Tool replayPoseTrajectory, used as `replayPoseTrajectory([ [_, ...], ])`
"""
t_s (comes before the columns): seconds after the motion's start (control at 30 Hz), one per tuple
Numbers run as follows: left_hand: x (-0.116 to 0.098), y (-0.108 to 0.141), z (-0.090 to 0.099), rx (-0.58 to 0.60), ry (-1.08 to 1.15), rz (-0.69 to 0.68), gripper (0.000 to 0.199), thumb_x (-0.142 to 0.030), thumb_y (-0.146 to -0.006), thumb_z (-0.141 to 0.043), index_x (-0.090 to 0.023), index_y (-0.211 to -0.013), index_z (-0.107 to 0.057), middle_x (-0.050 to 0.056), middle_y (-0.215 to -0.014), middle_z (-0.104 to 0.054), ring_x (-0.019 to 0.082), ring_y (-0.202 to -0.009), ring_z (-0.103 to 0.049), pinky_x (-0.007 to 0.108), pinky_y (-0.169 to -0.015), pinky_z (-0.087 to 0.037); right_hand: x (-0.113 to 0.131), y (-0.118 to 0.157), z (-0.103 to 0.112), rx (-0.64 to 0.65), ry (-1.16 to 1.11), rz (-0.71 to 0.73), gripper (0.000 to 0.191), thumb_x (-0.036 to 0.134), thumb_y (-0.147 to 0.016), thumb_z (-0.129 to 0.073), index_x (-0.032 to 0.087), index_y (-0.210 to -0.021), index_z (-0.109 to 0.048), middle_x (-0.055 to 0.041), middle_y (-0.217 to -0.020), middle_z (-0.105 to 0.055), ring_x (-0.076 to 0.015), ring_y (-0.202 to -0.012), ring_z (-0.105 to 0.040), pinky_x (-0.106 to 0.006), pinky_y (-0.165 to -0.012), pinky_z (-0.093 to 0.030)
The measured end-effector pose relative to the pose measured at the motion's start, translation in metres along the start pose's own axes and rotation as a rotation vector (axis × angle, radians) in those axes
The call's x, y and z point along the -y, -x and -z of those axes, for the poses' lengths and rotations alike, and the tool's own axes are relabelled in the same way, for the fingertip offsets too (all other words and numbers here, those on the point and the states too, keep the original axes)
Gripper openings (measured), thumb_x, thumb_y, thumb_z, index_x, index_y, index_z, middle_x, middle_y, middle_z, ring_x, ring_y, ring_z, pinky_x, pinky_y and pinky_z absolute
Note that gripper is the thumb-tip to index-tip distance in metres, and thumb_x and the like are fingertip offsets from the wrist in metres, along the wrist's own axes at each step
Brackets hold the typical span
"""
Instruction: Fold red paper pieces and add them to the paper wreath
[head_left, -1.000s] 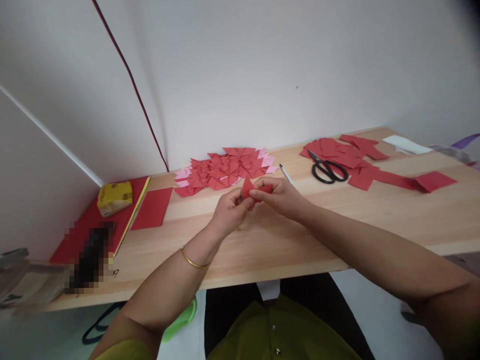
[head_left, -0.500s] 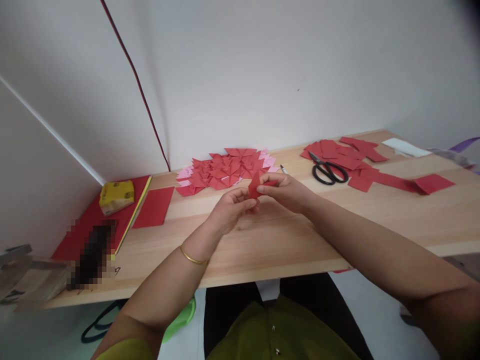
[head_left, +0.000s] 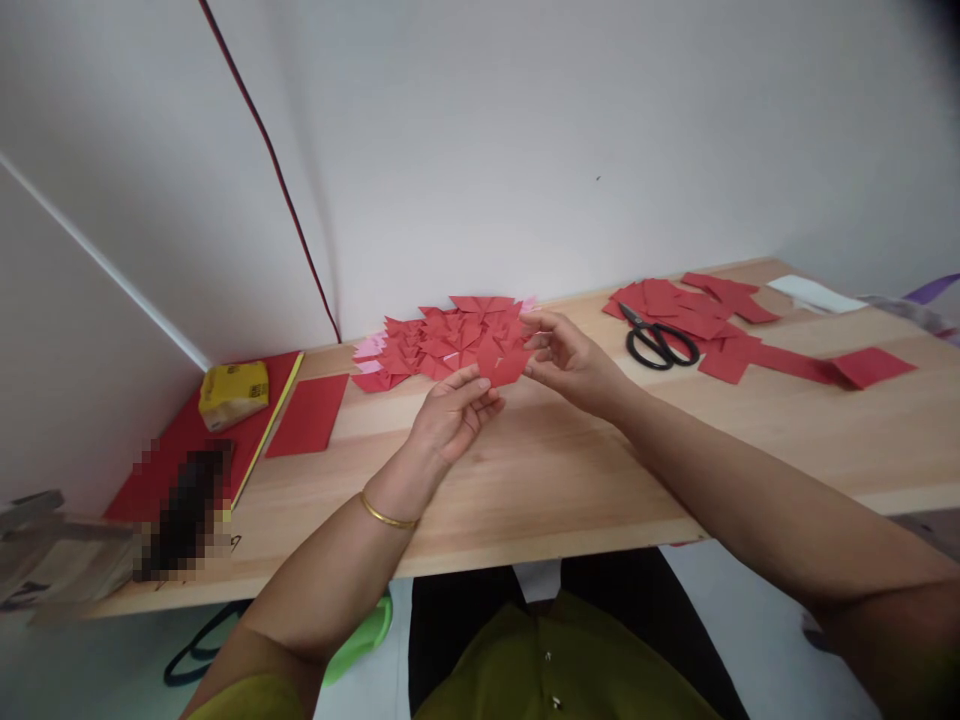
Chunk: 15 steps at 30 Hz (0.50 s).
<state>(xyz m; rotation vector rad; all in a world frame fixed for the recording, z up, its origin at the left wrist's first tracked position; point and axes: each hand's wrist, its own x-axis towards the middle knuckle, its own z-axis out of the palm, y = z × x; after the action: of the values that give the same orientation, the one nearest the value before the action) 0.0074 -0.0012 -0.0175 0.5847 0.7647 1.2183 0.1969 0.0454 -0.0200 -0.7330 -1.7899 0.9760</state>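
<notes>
Between thumb and fingers, my left hand (head_left: 456, 408) pinches a small folded piece of red paper (head_left: 505, 366), held above the table. My right hand (head_left: 566, 362) is at the paper's right edge with its fingers apart; whether a fingertip touches the paper is hard to make out. Just behind the hands lies a pile of folded red and pink paper pieces (head_left: 442, 338) against the wall.
Black-handled scissors (head_left: 661, 345) rest by a heap of red paper squares (head_left: 686, 308) on the right. On the left are a red sheet (head_left: 309, 415) and a yellow packet (head_left: 234, 393) on a larger red board (head_left: 259, 450). A white strip (head_left: 814, 294) lies far right.
The right hand's fingers have come off their pinch and spread apart. The folded red paper now shows a wider face, and the left hand has shifted slightly left.
</notes>
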Motion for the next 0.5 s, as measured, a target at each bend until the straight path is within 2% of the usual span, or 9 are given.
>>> replayPoseTrajectory([
  [0.1,0.0,0.0,0.0,-0.057,0.011,-0.028,0.025,-0.007,-0.062,-0.072,-0.014,-0.079,-0.056,-0.001,-0.061,-0.063,0.01,-0.06,-0.062,0.029,-0.07,-0.052,0.003,0.0,0.003,-0.018,0.132,0.134,0.05,0.027,-0.081,-0.062,0.027,-0.128,-0.043,-0.0073,-0.114,-0.054,-0.0161,-0.092,-0.057,-0.033,-0.083,-0.048],
  [0.17,0.0,0.001,-0.002,-0.064,0.003,-0.023,0.024,-0.007,-0.061,-0.072,-0.014,-0.076,-0.055,-0.001,-0.06,-0.063,0.011,-0.059,-0.062,0.029,-0.071,-0.052,0.006,0.0,0.004,0.042,0.217,0.235,0.042,0.024,-0.082,-0.06,0.026,-0.122,-0.049,-0.0066,-0.109,-0.058,-0.0158,-0.087,-0.058,-0.033,-0.081,-0.048],
  [0.3,-0.001,0.003,-0.005,-0.048,-0.029,0.014,0.023,-0.009,-0.06,-0.073,-0.015,-0.071,-0.054,-0.002,-0.059,-0.062,0.012,-0.059,-0.063,0.03,-0.069,-0.052,0.01,-0.001,0.003,0.139,0.333,0.377,0.022,0.023,-0.085,-0.056,0.024,-0.107,-0.059,-0.0068,-0.102,-0.064,-0.0184,-0.095,-0.059,-0.034,-0.082,-0.049],
  [0.37,0.0,0.004,-0.005,-0.033,-0.064,0.023,0.022,-0.011,-0.06,-0.074,-0.014,-0.072,-0.056,-0.002,-0.061,-0.062,0.011,-0.059,-0.062,0.029,-0.067,-0.051,0.01,-0.001,0.002,0.176,0.366,0.4,0.016,0.023,-0.087,-0.055,0.023,-0.1,-0.062,-0.0072,-0.1,-0.065,-0.0183,-0.095,-0.06,-0.033,-0.082,-0.049],
  [0.5,0.002,0.003,-0.002,0.012,-0.158,0.029,0.021,-0.015,-0.062,-0.074,-0.012,-0.079,-0.062,0.002,-0.069,-0.066,0.011,-0.061,-0.062,0.028,-0.066,-0.051,0.012,0.0,0.003,0.236,0.382,0.377,0.013,0.024,-0.087,-0.055,0.02,-0.09,-0.067,-0.0059,-0.09,-0.068,-0.0143,-0.078,-0.063,-0.027,-0.069,-0.049],
])
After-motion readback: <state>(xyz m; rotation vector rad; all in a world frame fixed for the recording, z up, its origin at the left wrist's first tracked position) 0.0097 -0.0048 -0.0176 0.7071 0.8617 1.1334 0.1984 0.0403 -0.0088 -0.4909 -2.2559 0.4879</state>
